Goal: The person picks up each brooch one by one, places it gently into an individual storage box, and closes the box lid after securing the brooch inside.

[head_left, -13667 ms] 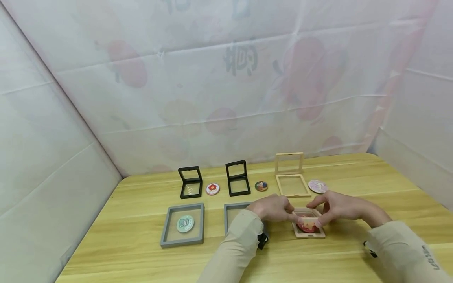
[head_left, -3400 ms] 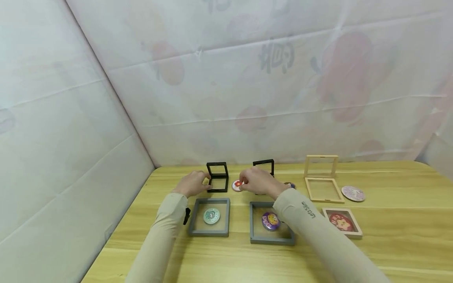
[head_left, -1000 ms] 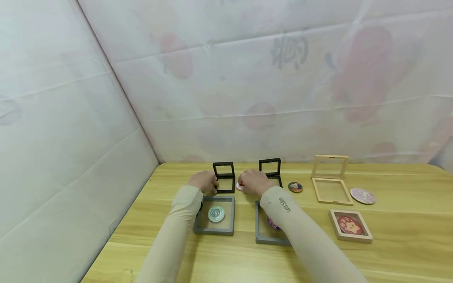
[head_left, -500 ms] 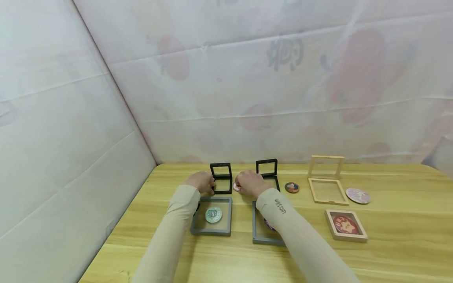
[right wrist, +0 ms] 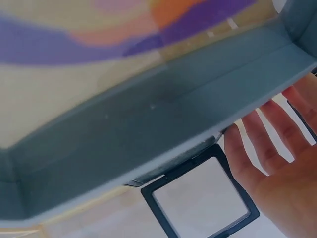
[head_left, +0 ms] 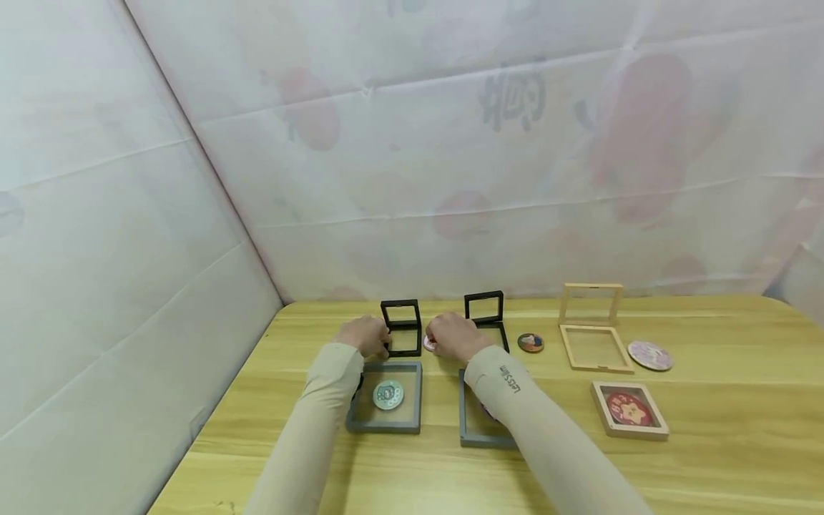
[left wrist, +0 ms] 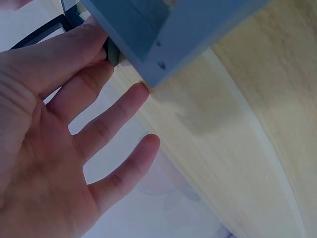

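Observation:
My left hand (head_left: 365,336) is at the left side of a small black display frame (head_left: 403,342), which stands open with its lid raised. Thumb and index finger pinch the frame's edge in the left wrist view, the other fingers spread. To its right my right hand (head_left: 453,336) has its fingertips on a round white badge (head_left: 428,345) with a red flower, mostly covered by the hand. The right wrist view hides those fingertips behind a grey frame (right wrist: 148,119). A second open black frame (head_left: 484,307) stands behind the right hand.
In front lie a grey frame holding a green badge (head_left: 388,395) and another grey frame (head_left: 473,438), partly under the right sleeve. Rightward are a brown badge (head_left: 531,342), an open wooden frame (head_left: 596,348), a pink badge (head_left: 650,355) and a closed frame with a red badge (head_left: 629,410).
Since the oldest frame, the wooden frame with the red badge was let go and both hands moved left to the black frame and flower badge. Over the last second the hands have barely moved.

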Motion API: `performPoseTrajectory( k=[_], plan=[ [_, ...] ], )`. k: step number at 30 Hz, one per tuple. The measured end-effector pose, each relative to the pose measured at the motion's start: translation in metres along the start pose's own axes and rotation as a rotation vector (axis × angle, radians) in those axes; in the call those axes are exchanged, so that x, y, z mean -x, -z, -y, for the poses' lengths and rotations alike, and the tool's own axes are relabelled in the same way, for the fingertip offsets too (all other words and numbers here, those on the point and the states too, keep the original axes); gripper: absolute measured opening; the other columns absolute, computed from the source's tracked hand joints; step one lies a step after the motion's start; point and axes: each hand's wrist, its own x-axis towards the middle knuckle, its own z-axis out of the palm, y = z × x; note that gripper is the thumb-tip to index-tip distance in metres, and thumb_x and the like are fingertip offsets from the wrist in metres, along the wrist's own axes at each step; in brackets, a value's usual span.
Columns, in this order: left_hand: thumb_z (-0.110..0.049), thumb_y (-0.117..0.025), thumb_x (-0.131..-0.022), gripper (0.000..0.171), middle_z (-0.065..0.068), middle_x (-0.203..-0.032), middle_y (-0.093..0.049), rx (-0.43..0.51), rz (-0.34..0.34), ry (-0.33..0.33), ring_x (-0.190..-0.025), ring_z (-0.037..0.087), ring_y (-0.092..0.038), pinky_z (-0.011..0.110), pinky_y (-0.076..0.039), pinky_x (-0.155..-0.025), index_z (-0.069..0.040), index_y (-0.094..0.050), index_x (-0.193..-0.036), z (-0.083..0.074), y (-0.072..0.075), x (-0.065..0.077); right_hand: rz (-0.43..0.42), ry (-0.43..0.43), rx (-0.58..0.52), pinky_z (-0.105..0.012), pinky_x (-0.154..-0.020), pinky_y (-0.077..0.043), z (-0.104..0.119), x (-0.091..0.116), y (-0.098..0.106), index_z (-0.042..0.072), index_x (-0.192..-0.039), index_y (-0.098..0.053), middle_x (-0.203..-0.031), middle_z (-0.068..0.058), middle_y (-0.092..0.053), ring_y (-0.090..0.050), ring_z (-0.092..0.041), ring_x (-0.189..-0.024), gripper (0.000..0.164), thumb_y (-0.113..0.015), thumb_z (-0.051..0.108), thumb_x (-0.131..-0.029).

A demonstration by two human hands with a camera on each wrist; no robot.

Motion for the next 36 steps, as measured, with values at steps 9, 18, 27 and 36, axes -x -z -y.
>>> performPoseTrajectory(
  k=[9,18,27,36],
  plan=[
    [-0.018,-0.083,-0.086,0.011,-0.003,-0.099,-0.071,-0.02,-0.039,-0.019,-0.092,0.017,-0.067,0.041,-0.055,-0.084,-0.016,-0.073,-0.089,-0.003,-0.002,0.001,-0.029,-0.011,-0.016,-0.036,-0.064,-0.048,-0.001,0.004,-0.004,0.011,-0.074,-0.065,-0.076,0.0,-0.06,-0.053,-0.018,-0.072,0.02,-0.074,0.005,-0.091],
    [-0.017,-0.081,-0.088,0.042,-0.004,-0.07,-0.03,0.007,-0.027,-0.022,-0.069,0.013,-0.038,0.035,-0.035,-0.067,-0.016,-0.043,-0.07,-0.003,-0.002,0.001,-0.04,0.002,0.008,-0.036,-0.066,-0.052,-0.006,0.002,-0.006,0.009,-0.089,-0.073,-0.085,-0.002,-0.067,-0.059,-0.019,-0.076,0.006,-0.079,0.008,-0.088],
    [-0.017,-0.083,-0.085,0.009,-0.006,-0.091,-0.067,0.031,-0.046,-0.011,-0.082,0.012,-0.061,0.035,-0.053,-0.079,-0.014,-0.075,-0.087,-0.006,0.0,0.001,-0.048,-0.018,-0.03,-0.035,-0.073,-0.055,-0.007,0.0,-0.001,0.004,-0.105,-0.075,-0.1,-0.008,-0.072,-0.065,-0.022,-0.087,0.022,-0.079,0.003,-0.084],
    [-0.018,-0.084,-0.085,0.013,-0.001,-0.1,-0.073,0.003,-0.059,-0.024,-0.095,0.021,-0.068,0.042,-0.056,-0.087,-0.012,-0.078,-0.096,-0.001,-0.002,0.001,-0.06,0.011,-0.038,-0.038,-0.072,-0.055,0.0,-0.005,0.005,0.003,-0.105,-0.074,-0.1,-0.009,-0.072,-0.065,-0.023,-0.085,0.02,-0.078,0.002,-0.085]
  ],
)
